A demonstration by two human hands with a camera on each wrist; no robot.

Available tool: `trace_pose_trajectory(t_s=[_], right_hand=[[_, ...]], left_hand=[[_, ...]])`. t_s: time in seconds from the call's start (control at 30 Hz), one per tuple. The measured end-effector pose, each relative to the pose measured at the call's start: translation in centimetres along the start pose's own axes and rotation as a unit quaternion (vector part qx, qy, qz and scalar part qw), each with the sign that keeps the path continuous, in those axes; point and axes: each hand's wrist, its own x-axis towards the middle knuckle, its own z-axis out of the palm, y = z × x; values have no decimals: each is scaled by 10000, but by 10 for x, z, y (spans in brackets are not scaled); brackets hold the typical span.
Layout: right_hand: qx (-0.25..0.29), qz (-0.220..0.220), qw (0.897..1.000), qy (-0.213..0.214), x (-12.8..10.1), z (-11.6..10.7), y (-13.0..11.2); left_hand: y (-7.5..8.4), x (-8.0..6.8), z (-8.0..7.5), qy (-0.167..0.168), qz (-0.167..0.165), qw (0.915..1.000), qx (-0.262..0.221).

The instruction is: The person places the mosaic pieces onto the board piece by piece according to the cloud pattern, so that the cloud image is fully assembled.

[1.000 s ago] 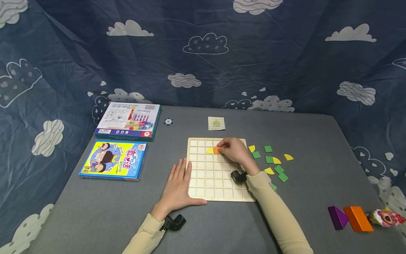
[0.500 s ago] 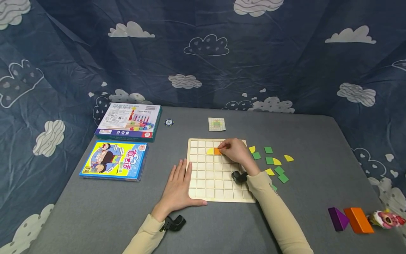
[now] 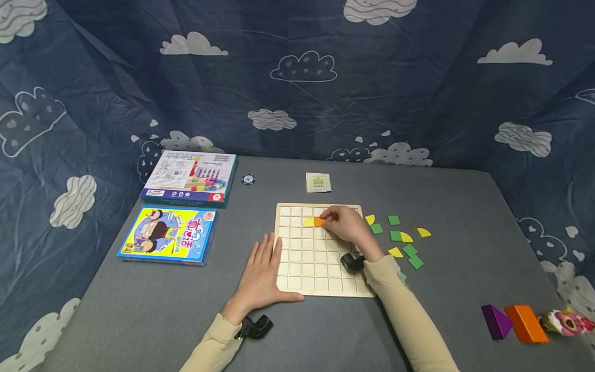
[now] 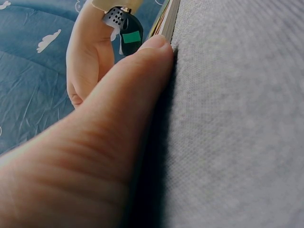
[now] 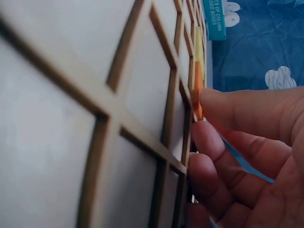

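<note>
Orange tile (image 3: 318,221) sitting in board (image 3: 297,281) 2nd row beside yellow pc (image 3: 308,221) — R hand (image 3: 346,226) still pinching it, barely shifting vs 1 s ago; L hand (image 3: 261,276) lying flat, bracing board edge.

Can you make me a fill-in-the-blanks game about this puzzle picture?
1. The right hand touches an ____ tile on the wooden board.
2. Right beside that tile sits a ____ tile.
3. The left hand lies flat at the board's ____ corner nearest the person.
4. The loose tiles right of the board are yellow and ____.

Missing words: orange; yellow; left; green
</note>
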Motion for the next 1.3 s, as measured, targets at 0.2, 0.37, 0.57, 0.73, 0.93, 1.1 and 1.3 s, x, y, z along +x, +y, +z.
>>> trace_pose_trajectory(t_s=[0.2,0.37,0.57,0.73,0.93,1.1,1.3], right_hand=[[115,-411,9991,75,-6,-4,5],[383,-729,9961,312,-17,-15,9],[420,-686,9935,806,-33,-33,25],[177,-659,9883,1364,-34,-40,74],[-209,-383,9833,1769,-30,-41,153],[-293,-171,9853,1676,-41,-51,174],[-457,-1,9876,1499,-65,-69,157]], left_hand=[[0,0,0,10,21,10000,-5],[0,0,-1,-1,-5,10000,-53],[0,0,-1,24,28,10000,-69],[0,0,-1,99,85,9999,-70],[-1,0,0,197,141,9997,-63],[-1,-1,0,190,96,9998,-44],[0,-1,0,333,217,9992,-89]])
